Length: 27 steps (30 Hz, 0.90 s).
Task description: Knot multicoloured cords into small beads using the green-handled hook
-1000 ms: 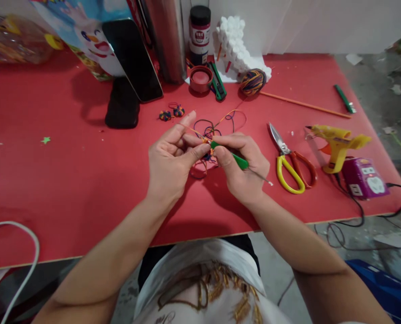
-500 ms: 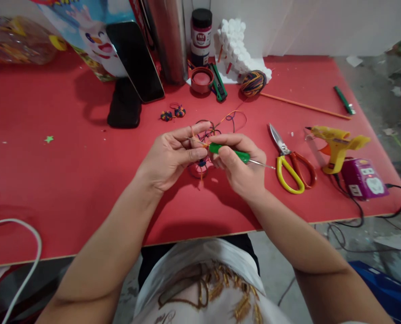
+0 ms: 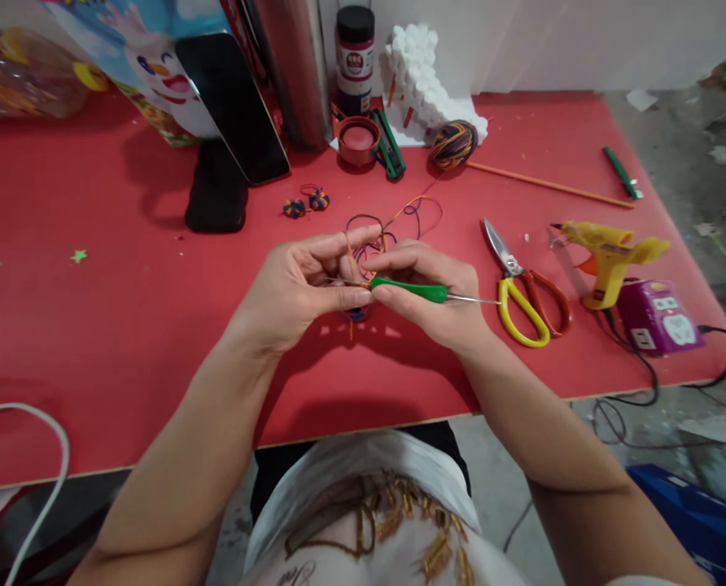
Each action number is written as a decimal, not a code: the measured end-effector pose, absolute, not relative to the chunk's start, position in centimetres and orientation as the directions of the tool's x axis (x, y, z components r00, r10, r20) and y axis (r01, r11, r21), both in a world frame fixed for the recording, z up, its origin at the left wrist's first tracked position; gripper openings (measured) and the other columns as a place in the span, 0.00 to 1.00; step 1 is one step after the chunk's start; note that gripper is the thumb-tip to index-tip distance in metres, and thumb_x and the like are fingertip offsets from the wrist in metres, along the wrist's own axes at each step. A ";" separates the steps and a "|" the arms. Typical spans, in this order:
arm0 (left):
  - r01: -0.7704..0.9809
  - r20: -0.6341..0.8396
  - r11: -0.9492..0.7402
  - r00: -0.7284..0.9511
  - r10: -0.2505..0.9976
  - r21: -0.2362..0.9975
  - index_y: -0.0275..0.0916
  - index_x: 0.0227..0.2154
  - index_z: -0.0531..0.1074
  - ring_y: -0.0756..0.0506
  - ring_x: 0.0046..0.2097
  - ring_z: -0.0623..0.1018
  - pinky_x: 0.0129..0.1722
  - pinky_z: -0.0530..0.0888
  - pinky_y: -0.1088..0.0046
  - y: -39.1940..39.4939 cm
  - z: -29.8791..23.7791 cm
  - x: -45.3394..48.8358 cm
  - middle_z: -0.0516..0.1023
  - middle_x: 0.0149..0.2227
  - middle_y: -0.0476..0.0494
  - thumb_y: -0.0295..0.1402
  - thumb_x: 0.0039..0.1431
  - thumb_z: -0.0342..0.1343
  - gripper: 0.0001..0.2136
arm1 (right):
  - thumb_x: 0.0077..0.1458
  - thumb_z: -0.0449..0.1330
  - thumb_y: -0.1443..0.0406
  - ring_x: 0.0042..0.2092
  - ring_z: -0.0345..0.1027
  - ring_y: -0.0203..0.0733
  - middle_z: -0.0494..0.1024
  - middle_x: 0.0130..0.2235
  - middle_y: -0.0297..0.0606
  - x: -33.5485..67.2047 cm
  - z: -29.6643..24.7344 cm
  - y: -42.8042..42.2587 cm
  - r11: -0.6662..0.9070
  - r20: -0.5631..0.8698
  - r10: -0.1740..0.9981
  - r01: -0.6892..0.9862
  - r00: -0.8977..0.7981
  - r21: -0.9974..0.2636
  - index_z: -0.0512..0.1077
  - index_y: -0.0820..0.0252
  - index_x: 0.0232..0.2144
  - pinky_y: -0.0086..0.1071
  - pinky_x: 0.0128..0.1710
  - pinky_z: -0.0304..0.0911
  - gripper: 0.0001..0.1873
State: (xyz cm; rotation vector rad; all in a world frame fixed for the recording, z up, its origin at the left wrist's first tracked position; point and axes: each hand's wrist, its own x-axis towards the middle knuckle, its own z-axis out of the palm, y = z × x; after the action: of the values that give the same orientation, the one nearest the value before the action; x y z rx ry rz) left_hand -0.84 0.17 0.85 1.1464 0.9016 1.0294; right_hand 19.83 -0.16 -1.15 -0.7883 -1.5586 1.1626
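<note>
Over the middle of the red table, my left hand pinches a small crocheted piece of multicoloured yarn between thumb and fingers, with a strand looped over the index finger. My right hand grips a crochet hook with a green handle, lying almost level, its metal tip at the left hand's pinch. Loose yarn trails from my hands back to a multicoloured yarn ball near the wall. Two small finished yarn pieces lie behind my hands.
Yellow-handled scissors, a yellow glue gun and a purple power strip lie at the right. At the back stand a phone on a black stand, a metal cylinder, a jar, white foam and an orange stick.
The crochet hook has swung from pointing steeply down to the right to lying nearly level. Both hands have shifted slightly toward me, still working the yarn.
</note>
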 end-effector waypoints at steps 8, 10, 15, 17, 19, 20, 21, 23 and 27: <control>-0.230 -0.039 0.108 0.285 0.958 0.967 0.45 0.55 0.86 0.49 0.30 0.83 0.32 0.82 0.74 0.1 0.7 -0.8 0.83 0.30 0.50 0.24 0.46 0.80 0.31 | 0.63 0.72 0.61 0.39 0.79 0.44 0.87 0.35 0.37 19.7 -1.3 -0.2 0.456 0.448 0.862 -0.021 -0.237 -0.890 0.88 0.49 0.40 0.41 0.45 0.75 0.04; -0.258 -0.021 0.098 0.284 0.959 0.961 0.47 0.56 0.86 0.48 0.30 0.83 0.31 0.82 0.74 0.1 0.7 -0.6 0.84 0.32 0.49 0.23 0.44 0.81 0.32 | 0.64 0.72 0.60 0.39 0.79 0.42 0.87 0.36 0.37 19.5 -1.2 -0.3 0.403 0.410 0.895 -0.073 -0.178 -0.912 0.88 0.51 0.40 0.40 0.45 0.75 0.05; -0.270 -0.003 0.070 0.239 0.971 0.960 0.44 0.52 0.87 0.48 0.30 0.82 0.33 0.83 0.72 -0.1 0.9 -0.2 0.83 0.31 0.48 0.22 0.47 0.79 0.27 | 0.61 0.74 0.54 0.32 0.74 0.38 0.85 0.34 0.36 19.2 -1.8 0.0 0.205 0.238 0.965 -0.245 -0.113 -0.948 0.87 0.55 0.37 0.34 0.32 0.69 0.11; -0.264 -0.001 0.069 0.249 0.969 0.962 0.45 0.53 0.87 0.48 0.31 0.83 0.33 0.84 0.72 -0.2 1.0 -0.3 0.84 0.33 0.47 0.23 0.49 0.78 0.27 | 0.60 0.75 0.55 0.27 0.69 0.34 0.83 0.30 0.34 19.3 -2.0 0.1 0.144 0.191 0.972 -0.295 -0.138 -0.945 0.87 0.55 0.37 0.31 0.27 0.64 0.11; -0.258 -0.013 0.083 0.260 0.966 0.963 0.46 0.54 0.86 0.47 0.33 0.83 0.34 0.84 0.71 -0.3 1.1 -0.4 0.84 0.34 0.46 0.24 0.50 0.77 0.26 | 0.60 0.75 0.57 0.25 0.65 0.32 0.81 0.27 0.32 19.4 -2.0 0.2 0.095 0.161 0.973 -0.347 -0.168 -0.933 0.87 0.55 0.37 0.30 0.26 0.61 0.09; -0.257 -0.022 0.092 0.265 0.964 0.962 0.46 0.55 0.86 0.46 0.34 0.84 0.34 0.85 0.70 -0.3 1.1 -0.4 0.84 0.35 0.46 0.25 0.51 0.77 0.26 | 0.60 0.75 0.57 0.25 0.65 0.31 0.81 0.26 0.32 19.4 -1.9 0.3 0.072 0.151 0.971 -0.375 -0.186 -0.924 0.87 0.56 0.36 0.29 0.25 0.61 0.09; -0.255 -0.029 0.100 0.268 0.963 0.962 0.46 0.55 0.86 0.46 0.34 0.84 0.33 0.85 0.70 -0.4 1.2 -0.5 0.84 0.35 0.46 0.26 0.51 0.77 0.26 | 0.60 0.75 0.57 0.24 0.64 0.31 0.80 0.26 0.32 19.4 -1.9 0.3 0.046 0.139 0.969 -0.399 -0.205 -0.916 0.87 0.56 0.35 0.29 0.25 0.60 0.09; -0.250 -0.036 0.107 0.272 0.962 0.962 0.46 0.55 0.86 0.46 0.33 0.83 0.33 0.84 0.70 -0.5 1.3 -0.5 0.83 0.33 0.47 0.26 0.51 0.77 0.27 | 0.58 0.76 0.57 0.23 0.63 0.31 0.80 0.25 0.32 19.4 -1.8 0.5 -0.008 0.108 0.963 -0.427 -0.248 -0.904 0.86 0.57 0.33 0.28 0.23 0.59 0.11; -0.242 -0.017 0.090 0.286 0.958 0.966 0.43 0.55 0.86 0.48 0.30 0.82 0.31 0.82 0.72 -0.6 1.5 -0.6 0.82 0.31 0.47 0.23 0.50 0.75 0.27 | 0.53 0.78 0.56 0.20 0.60 0.29 0.78 0.22 0.32 19.6 -1.7 0.9 -0.069 0.084 0.949 -0.457 -0.305 -0.887 0.86 0.59 0.29 0.28 0.20 0.56 0.13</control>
State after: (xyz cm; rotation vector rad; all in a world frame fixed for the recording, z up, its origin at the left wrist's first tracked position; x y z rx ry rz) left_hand -0.56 -0.64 1.49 1.1051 0.8427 1.0711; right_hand 19.65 0.95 -1.66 -0.6664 -1.0595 1.6213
